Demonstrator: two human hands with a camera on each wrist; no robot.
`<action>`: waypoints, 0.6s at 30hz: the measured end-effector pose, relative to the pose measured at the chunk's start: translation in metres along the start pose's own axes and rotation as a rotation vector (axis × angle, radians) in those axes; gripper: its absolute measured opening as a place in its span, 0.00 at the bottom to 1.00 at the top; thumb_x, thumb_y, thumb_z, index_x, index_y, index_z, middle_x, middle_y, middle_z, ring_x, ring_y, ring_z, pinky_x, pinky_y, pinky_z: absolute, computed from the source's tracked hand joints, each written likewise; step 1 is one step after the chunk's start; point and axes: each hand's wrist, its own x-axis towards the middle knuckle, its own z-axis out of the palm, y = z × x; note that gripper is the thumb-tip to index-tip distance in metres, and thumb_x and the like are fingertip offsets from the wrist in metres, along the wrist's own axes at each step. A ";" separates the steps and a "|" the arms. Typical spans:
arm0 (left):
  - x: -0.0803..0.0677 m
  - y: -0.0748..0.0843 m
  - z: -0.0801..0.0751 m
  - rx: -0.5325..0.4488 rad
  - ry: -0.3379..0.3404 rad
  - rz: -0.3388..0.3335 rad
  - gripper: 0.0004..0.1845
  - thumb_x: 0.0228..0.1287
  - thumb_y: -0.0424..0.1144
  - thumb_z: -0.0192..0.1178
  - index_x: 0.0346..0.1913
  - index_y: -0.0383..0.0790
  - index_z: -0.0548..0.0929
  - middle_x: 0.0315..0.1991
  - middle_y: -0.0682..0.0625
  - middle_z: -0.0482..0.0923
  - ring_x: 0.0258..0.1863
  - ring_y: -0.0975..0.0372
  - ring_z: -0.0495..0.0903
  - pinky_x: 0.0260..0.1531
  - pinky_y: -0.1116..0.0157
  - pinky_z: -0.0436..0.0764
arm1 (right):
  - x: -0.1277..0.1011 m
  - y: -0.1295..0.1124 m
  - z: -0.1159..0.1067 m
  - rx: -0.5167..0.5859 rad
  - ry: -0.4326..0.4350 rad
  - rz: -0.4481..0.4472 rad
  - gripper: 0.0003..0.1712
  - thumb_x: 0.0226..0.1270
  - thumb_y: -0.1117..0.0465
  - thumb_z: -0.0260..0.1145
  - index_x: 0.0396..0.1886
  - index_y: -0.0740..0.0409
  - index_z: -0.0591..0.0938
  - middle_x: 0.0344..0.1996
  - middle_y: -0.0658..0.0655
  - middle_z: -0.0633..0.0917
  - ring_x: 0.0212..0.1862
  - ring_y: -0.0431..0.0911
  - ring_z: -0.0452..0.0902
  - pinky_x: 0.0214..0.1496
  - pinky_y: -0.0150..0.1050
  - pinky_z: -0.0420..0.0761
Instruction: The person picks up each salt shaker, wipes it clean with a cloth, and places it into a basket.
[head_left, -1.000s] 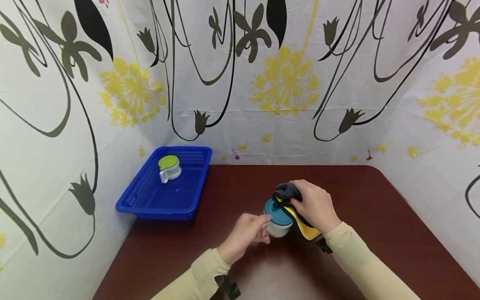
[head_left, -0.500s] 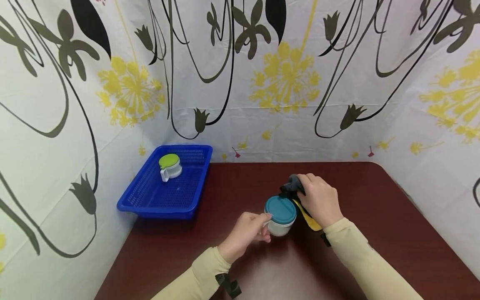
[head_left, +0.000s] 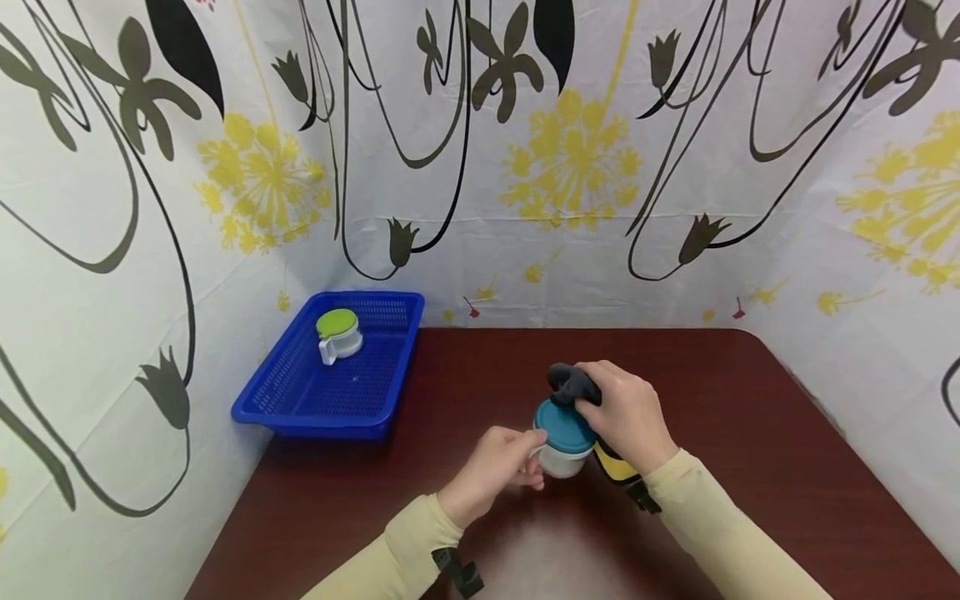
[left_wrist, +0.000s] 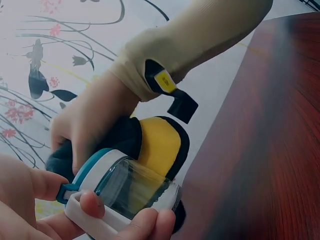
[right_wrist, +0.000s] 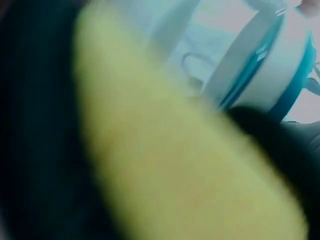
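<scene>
Standing right by the table [head_left: 750,467], so here's what I see, closest stuff first. Both arms come in from the near edge in pale yellow sleeves [head_left: 720,533], each with a black strap at the wrist.

The left hand [head_left: 491,471] is curled around the white handle of a small jar [head_left: 561,454]: clear body, white handle, teal lid [head_left: 562,421]. In the left wrist view the fingers [left_wrist: 150,222] wrap under the handle with the thumb up on the other side, so it's a proper clamp. I'd guess that grip is there to keep the jar from spinning or sliding, since it's standing upright on the wood near the middle of the table.

The right hand [head_left: 626,412] has a bunched cloth [head_left: 573,385], dark grey with a yellow part hanging down beside the jar. Fingers are closed around the wad and pressing it onto the far right edge of the lid. Looks like wiping to me, one hand bracing while the other rubs. The right wrist view is mostly yellow blur with a bit of the lid rim.

Further back on the left, well apart from all this, there's a blue basket [head_left: 300,400] against the wall, with a matching little jar with a green lid [head_left: 337,335] sitting upright in its far end.

Behind everything is a floral-print sheet [head_left: 570,167] hung as a backdrop.
</scene>
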 end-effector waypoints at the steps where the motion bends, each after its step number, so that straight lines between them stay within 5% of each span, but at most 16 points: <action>1: 0.000 0.000 0.000 0.000 -0.001 0.000 0.26 0.68 0.49 0.62 0.18 0.33 0.74 0.18 0.47 0.73 0.22 0.57 0.81 0.36 0.57 0.86 | 0.000 -0.004 -0.001 0.010 0.000 -0.007 0.25 0.52 0.66 0.79 0.52 0.57 0.84 0.43 0.57 0.85 0.38 0.54 0.85 0.40 0.53 0.84; 11: 0.001 -0.001 0.000 -0.008 0.010 -0.005 0.25 0.68 0.48 0.62 0.17 0.34 0.74 0.18 0.47 0.73 0.21 0.58 0.80 0.34 0.57 0.86 | -0.002 -0.028 -0.002 0.054 0.011 -0.068 0.24 0.47 0.68 0.80 0.46 0.56 0.86 0.36 0.52 0.83 0.35 0.44 0.81 0.37 0.44 0.84; 18: 0.003 -0.004 0.002 -0.027 0.031 -0.020 0.21 0.65 0.44 0.60 0.17 0.36 0.73 0.18 0.48 0.73 0.20 0.58 0.80 0.33 0.57 0.86 | -0.005 -0.042 0.000 0.132 -0.030 -0.074 0.17 0.52 0.63 0.80 0.42 0.52 0.86 0.34 0.45 0.81 0.29 0.37 0.74 0.30 0.36 0.79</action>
